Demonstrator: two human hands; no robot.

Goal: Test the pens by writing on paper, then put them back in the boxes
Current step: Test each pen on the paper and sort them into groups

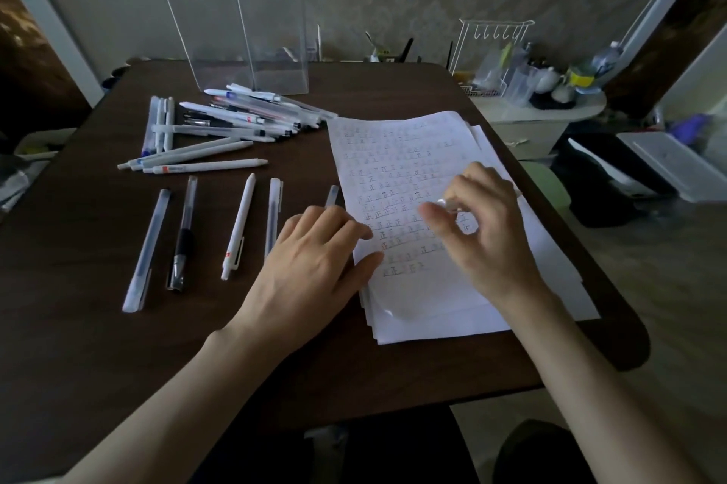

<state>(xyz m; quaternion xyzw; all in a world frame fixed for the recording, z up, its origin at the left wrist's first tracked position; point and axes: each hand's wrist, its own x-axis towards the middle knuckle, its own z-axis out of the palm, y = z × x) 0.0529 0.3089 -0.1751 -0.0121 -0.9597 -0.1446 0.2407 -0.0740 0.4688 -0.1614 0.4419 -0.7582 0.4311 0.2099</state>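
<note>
Right hand [484,224] fingers pinch a translucent pen [448,204] over the scribbled white paper stack [393,153]. Left hand [310,251] fingers lie flat at the paper edge, partly hiding a row of loose pens [238,227] on the dark brown surface [98,346]. White pen heap [236,119] lies before the clear acrylic boxes [236,11].

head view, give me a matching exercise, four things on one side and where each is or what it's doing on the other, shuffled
1 clear boxes
2 black-grip pen
3 left hand
4 right hand

a pinches a small clear piece
b stand upright at the far side of the table
c touches the left edge of the paper
d lies in the near row of pens

Pairs: 1-b, 2-d, 3-c, 4-a
</note>
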